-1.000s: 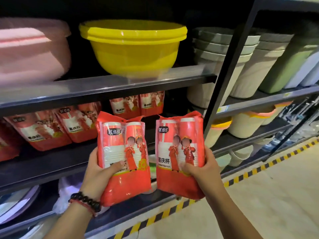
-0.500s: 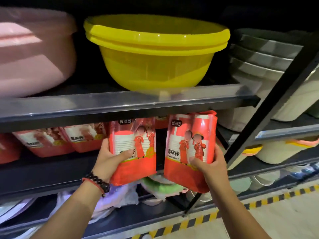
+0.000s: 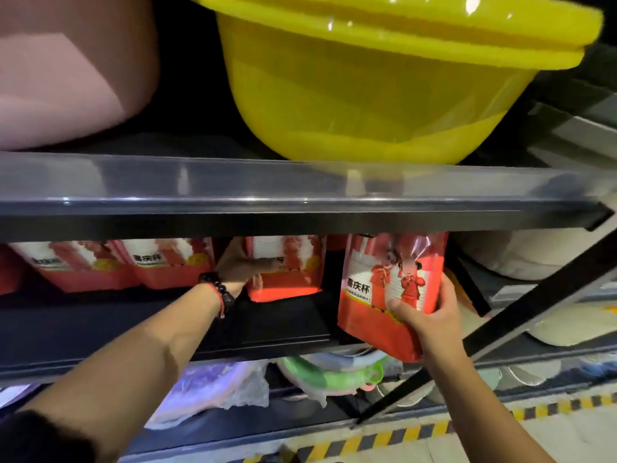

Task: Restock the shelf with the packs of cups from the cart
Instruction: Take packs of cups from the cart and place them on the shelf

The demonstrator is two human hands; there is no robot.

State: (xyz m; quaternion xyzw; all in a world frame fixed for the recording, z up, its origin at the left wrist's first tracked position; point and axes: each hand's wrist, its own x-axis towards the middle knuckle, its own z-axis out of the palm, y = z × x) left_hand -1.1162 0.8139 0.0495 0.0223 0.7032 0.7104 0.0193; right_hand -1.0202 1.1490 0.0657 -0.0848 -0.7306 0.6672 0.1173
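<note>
Since half a second ago we have pushed our left hand (image 3: 238,267) deep under the upper shelf (image 3: 300,208), carrying its pack (image 3: 287,269) from the front edge onto the middle shelf (image 3: 283,329), while the right pack (image 3: 390,289) has barely advanced. The view has also closed in, so the yellow basin (image 3: 384,88) now fills the upper right of the frame

Our left hand grips its pack by the left edge, thumb across the front, and the pack looks upright with its base at or near the board, beside 2 stocked packs (image 3: 127,265) at left centre. We judge this side grip lets us slide it into line with that row. Our right hand (image 3: 430,319) curls round the lower right of its pack, thumb on the front, keeping it out past the shelf's front lip at right centre, probably waiting for the gap just right of the first

The low upper shelf hides the pack tops, so clearance is hard to judge. A black diagonal brace (image 3: 500,329) crosses lower right, close to the right wrist. A pink tub (image 3: 66,71) sits upper left; plastic-wrapped goods (image 3: 217,392) lie below. The cart is not in view
</note>
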